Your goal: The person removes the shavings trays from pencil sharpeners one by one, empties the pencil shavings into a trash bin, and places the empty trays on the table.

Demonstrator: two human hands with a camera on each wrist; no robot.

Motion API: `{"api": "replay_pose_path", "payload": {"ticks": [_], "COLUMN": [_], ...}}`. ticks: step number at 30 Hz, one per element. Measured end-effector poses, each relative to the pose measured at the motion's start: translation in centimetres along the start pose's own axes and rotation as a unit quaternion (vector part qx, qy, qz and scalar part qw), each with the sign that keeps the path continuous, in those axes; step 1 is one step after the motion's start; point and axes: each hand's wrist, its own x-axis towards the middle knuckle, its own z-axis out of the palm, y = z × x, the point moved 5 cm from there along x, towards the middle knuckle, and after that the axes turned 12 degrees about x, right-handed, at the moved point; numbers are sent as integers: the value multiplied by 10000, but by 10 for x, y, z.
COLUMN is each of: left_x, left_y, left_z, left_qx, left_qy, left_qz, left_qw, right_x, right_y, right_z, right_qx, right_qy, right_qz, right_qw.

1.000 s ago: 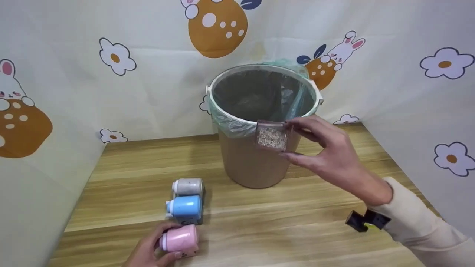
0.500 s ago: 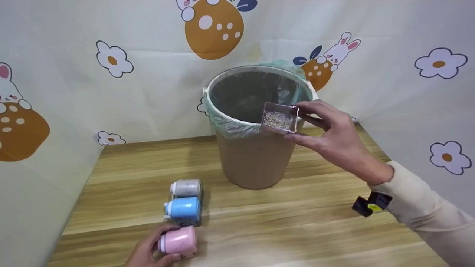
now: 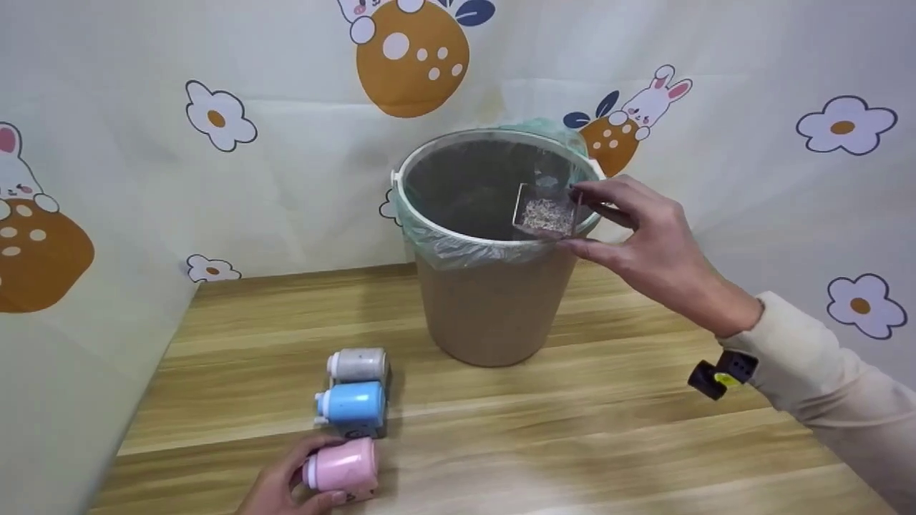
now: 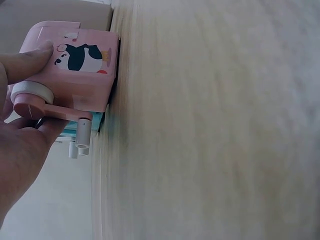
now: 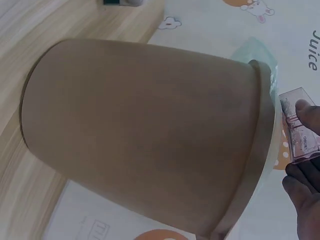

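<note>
My right hand pinches a small clear shavings drawer by its right end, thumb below and fingers above. Pale pencil shavings lie inside it. In the head view the drawer overlaps the near right rim of the bin; the right wrist view has the drawer just past that rim. On the table at lower left, my left hand grips a pink crank pencil sharpener. A panda picture and the crank handle show in the left wrist view.
A brown bin with a green plastic liner stands at the back of the wooden table. Behind the pink sharpener are a blue sharpener and a grey one. Printed cloth hangs around the table.
My right hand has risen and moved forward, taking the drawer from in front of the bin up to its rim; the drawer's tilt has changed. The left hand keeps its hold on the pink sharpener.
</note>
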Motion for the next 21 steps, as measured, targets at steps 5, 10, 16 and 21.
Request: {"api": "replay_pose_path", "payload": {"ticks": [5, 10, 16, 21], "left_x": [-1, 0, 1, 2], "left_y": [0, -1, -6, -8], "left_z": [0, 0, -1, 0], "left_qx": [-24, -47, -9, 229], "left_qy": [-36, -199, -500, -635], "left_qz": [-119, -351, -989, -1113], "left_qw": [9999, 9992, 9938, 9915], "right_x": [9, 17, 24, 27], "right_y": [5, 11, 12, 10], "right_z": [-4, -8, -9, -9], "right_qx": [-142, -189, -91, -332], "right_qy": [126, 123, 146, 115], "right_qz": [-144, -1, 76, 6], "right_qw": [9997, 9997, 9998, 9994]}}
